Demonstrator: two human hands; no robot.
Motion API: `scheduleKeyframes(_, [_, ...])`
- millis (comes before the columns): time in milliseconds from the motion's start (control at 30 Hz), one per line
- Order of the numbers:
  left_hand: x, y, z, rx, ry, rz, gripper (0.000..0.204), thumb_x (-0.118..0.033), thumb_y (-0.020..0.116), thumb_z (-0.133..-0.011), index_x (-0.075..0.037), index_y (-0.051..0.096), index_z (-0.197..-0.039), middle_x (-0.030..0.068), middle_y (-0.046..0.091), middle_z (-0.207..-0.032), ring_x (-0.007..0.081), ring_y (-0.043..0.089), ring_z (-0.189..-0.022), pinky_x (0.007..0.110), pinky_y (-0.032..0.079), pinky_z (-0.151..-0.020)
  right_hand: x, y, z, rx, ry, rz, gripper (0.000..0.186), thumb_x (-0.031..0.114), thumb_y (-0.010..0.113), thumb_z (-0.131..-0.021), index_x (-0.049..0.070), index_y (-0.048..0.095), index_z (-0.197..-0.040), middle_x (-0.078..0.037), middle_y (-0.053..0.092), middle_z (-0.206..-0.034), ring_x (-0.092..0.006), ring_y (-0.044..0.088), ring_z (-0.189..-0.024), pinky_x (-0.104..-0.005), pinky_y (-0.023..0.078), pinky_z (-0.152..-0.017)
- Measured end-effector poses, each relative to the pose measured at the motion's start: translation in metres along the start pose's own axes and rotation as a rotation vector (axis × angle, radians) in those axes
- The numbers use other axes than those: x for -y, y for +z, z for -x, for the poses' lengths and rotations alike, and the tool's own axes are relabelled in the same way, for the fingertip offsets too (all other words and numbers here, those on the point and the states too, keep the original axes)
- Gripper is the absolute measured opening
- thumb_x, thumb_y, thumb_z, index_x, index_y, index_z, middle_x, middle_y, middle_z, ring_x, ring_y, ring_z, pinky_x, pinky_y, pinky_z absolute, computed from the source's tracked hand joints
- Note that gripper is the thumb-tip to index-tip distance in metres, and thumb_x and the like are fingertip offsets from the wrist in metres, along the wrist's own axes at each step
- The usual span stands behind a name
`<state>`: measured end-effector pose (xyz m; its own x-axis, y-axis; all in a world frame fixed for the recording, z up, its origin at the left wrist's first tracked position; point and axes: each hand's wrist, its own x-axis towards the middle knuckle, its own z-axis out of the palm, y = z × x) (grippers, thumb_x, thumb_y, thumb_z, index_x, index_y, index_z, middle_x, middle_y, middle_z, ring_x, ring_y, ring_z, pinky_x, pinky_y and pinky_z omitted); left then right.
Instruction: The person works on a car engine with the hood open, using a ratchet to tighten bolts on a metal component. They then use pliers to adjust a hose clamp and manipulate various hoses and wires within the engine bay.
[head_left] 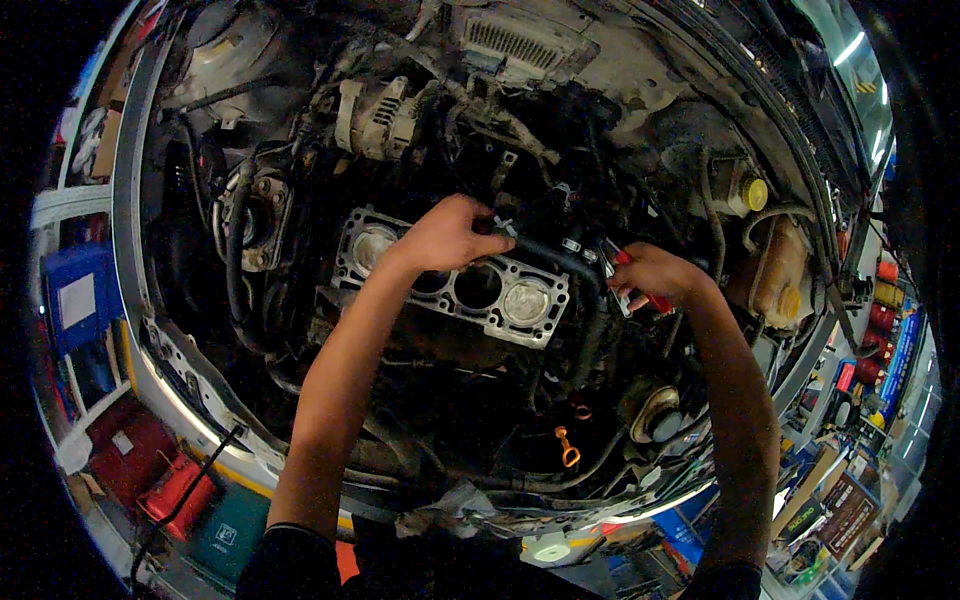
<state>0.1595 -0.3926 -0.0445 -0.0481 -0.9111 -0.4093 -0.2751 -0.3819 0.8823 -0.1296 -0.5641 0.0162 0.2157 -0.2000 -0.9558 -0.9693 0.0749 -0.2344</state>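
Note:
Over the bared engine block, my left hand is closed, thumb and fingers pinching the end of a black hose beside a small metal clamp. Its fingertips are partly hidden. Farther along that hose, on the right, a second metal clamp shows. My right hand is wrapped round red-handled pliers, whose metal head lies close to the hose's right part. Whether the jaws touch it I cannot tell. Round pistons show in the block's bores.
An alternator sits behind the block. An orange dipstick handle stands nearer me. On the right are a yellow-capped reservoir and a brownish coolant tank. The car's front edge lies under my forearms; a red toolbox is at left.

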Motion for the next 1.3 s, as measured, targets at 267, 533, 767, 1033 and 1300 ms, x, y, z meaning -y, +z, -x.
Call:
scheduleKeyframes(267, [0.012,0.005,-0.003,-0.024,0.049,-0.051,0.037,-0.032,0.08,-0.083,0.004,0.072,-0.084,0.0102,0.065,-0.059,0.017,0.062,-0.05,0.034,0.049,-0.052,-0.002,-0.003,-0.003,0.006,-0.005,0.016,0.037,0.019,0.073,-0.088,-0.005,0.062,-0.115,-0.016,0.067,-0.109,-0.0248,0.066,-0.1,-0.0415,0.064,-0.075])
scheduleKeyframes(533, [0.004,0.0,0.003,0.018,-0.001,-0.016,0.036,-0.031,0.08,-0.084,0.005,0.072,-0.082,0.0099,0.066,-0.059,0.0162,0.062,-0.048,0.033,0.049,-0.052,0.015,-0.001,0.005,-0.007,0.066,-0.038,0.038,0.02,0.073,-0.087,-0.005,0.064,-0.114,-0.015,0.067,-0.113,-0.0229,0.066,-0.1,-0.0412,0.063,-0.077])
scheduleKeyframes(767, [0.0,0.001,0.005,0.024,-0.036,0.041,0.034,-0.031,0.079,-0.084,0.003,0.072,-0.083,0.0087,0.066,-0.06,0.0151,0.061,-0.048,0.033,0.05,-0.053,0.004,-0.005,-0.008,0.014,0.002,0.164,0.034,0.026,0.07,-0.092,-0.002,0.066,-0.111,-0.014,0.069,-0.106,-0.0227,0.069,-0.095,-0.0392,0.06,-0.077])
scheduleKeyframes(1033, [0.023,0.013,0.013,-0.049,-0.002,-0.062,0.032,-0.033,0.078,-0.082,-0.002,0.075,-0.086,0.0093,0.068,-0.063,0.0203,0.064,-0.055,0.036,0.051,-0.058,0.006,0.018,-0.008,0.025,-0.056,-0.056,0.025,0.026,0.067,-0.097,0.002,0.06,-0.093,-0.01,0.068,-0.08,-0.0208,0.068,-0.069,-0.0379,0.057,-0.062])
scheduleKeyframes(1300, [0.021,0.028,0.017,-0.093,-0.017,-0.131,0.034,-0.038,0.077,-0.081,-0.006,0.077,-0.092,0.0142,0.07,-0.069,0.0287,0.07,-0.066,0.042,0.054,-0.067,0.017,0.027,0.008,-0.007,0.027,0.11,0.026,0.024,0.063,-0.1,0.001,0.057,-0.09,-0.006,0.059,-0.067,-0.0181,0.057,-0.052,-0.0371,0.048,-0.049])
